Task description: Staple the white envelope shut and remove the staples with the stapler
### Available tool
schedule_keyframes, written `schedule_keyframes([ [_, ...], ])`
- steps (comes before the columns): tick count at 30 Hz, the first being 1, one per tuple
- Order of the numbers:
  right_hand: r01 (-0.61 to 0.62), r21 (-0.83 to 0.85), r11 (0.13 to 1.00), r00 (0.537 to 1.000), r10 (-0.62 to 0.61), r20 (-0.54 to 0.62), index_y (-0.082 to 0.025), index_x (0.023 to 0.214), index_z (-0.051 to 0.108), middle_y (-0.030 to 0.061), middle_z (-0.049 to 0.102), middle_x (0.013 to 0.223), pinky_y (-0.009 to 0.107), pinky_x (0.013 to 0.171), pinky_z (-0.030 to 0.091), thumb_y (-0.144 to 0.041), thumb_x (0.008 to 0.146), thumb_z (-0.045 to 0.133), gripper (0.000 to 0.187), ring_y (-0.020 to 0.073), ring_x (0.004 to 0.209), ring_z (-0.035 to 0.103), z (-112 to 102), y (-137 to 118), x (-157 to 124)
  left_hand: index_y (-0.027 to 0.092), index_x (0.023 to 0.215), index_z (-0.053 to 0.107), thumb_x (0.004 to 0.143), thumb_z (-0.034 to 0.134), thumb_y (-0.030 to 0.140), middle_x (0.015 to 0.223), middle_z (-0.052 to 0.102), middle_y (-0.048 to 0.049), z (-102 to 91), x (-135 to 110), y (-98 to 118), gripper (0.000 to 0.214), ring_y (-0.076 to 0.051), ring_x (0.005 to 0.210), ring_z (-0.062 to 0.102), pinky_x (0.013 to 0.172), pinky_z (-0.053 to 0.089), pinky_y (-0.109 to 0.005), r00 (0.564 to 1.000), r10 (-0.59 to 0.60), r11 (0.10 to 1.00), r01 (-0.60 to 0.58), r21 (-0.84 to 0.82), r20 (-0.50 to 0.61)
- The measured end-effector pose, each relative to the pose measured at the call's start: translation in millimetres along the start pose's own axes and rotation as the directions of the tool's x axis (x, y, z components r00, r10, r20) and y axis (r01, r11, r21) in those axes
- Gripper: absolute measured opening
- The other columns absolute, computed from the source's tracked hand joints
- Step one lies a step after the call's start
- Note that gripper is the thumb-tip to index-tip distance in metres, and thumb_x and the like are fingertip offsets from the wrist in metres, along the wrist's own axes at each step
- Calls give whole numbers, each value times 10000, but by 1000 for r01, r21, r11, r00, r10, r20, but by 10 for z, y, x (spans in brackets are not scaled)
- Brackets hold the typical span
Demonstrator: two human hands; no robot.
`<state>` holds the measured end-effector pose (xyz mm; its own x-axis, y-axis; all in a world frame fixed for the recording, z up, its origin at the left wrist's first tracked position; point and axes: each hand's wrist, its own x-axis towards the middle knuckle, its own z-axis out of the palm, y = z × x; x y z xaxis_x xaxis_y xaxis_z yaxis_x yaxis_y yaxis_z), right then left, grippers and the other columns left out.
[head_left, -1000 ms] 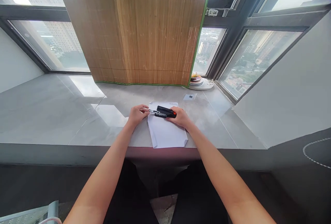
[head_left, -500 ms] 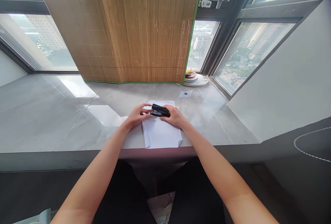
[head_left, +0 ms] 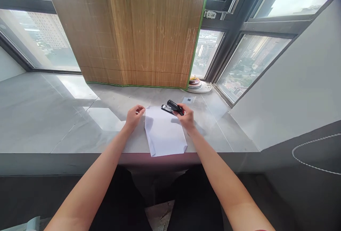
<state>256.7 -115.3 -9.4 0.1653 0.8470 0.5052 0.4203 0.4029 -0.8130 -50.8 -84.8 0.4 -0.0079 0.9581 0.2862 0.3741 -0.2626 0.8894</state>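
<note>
White paper point(head_left: 165, 131) lies on the grey stone ledge, its lower corners folded or bent. My left hand point(head_left: 134, 116) is closed in a pinch at the paper's far left corner. In my right hand point(head_left: 187, 118) is a black stapler point(head_left: 172, 107), held above the paper's far right part. The stapler's jaws are apart and point to the left. Its back end is hidden by my fingers.
Behind the paper hangs a bamboo blind point(head_left: 144, 32) with a green edge. Stacked plates point(head_left: 198, 86) stand in the window corner. A small clear packet point(head_left: 188, 100) lies on the ledge point(head_left: 90, 142). A bead cord point(head_left: 295, 149) hangs at right.
My right hand has moved the stapler right, away from my left hand. My left hand has shifted slightly left and closed on the paper's corner. The paper's far part is now uncovered.
</note>
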Motion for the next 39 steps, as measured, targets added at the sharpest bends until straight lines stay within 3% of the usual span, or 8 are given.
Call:
schedule_keyframes([
  [3,-92,37,995,990,96,-108,-205,1075,702,84,777,1006,407,831,594,-501,749,835,460,267,894,722,-137,98,298,218,884,715,901,643,444,906,721,-27,12,15,12,238,-171,801,591,696,468,-285,1000,4,1000,-4,11,15],
  [6,-48,-25,999,989,44,-140,-222,1041,669,71,763,993,405,853,605,-472,729,810,424,252,886,711,-234,212,607,219,874,697,899,630,446,877,696,-24,23,31,-3,238,-174,801,587,690,462,-286,999,39,999,-40,22,24],
  [13,41,-108,993,999,-44,-25,-213,1082,765,82,814,1058,470,986,611,-437,755,804,399,276,967,760,-305,551,786,226,884,657,946,578,291,877,690,-24,105,35,110,120,-189,829,622,784,509,-326,989,147,967,-137,216,-28],
  [15,76,-113,991,997,-75,12,-214,1094,793,85,825,1089,468,999,613,-426,778,807,382,277,986,770,-311,578,766,230,882,659,966,591,248,922,717,-38,240,140,216,109,-213,902,649,873,527,-361,973,223,920,-229,319,55],
  [21,92,-190,977,996,-92,8,-215,1113,820,81,844,1109,463,1012,625,-357,803,768,345,282,1013,780,-328,531,771,218,1150,755,1047,593,236,1260,735,-129,864,508,379,193,-318,1187,648,1029,538,-487,857,319,741,-492,457,405],
  [25,61,-248,967,993,-83,-80,-200,1123,820,95,843,1103,475,1011,631,-342,790,788,364,298,1007,781,-360,587,792,281,1395,721,1096,573,298,1574,616,-110,1085,474,286,334,-322,1419,578,1193,458,-532,672,425,626,-702,339,606],
  [27,34,-283,958,994,-63,-92,-199,1122,821,104,842,1125,485,1030,628,-340,785,795,366,311,1037,780,-363,608,796,297,1492,671,1114,556,353,1638,569,-112,1114,438,236,399,-330,1468,550,1221,436,-544,629,426,607,-732,310,650],
  [39,-10,-325,946,1000,3,-20,-203,1124,828,103,840,1177,505,1097,607,-294,783,806,353,321,1100,783,-340,561,803,338,1548,647,1145,456,447,1648,547,-120,1116,444,201,460,-352,1449,541,1214,425,-579,641,336,593,-713,374,691],
])
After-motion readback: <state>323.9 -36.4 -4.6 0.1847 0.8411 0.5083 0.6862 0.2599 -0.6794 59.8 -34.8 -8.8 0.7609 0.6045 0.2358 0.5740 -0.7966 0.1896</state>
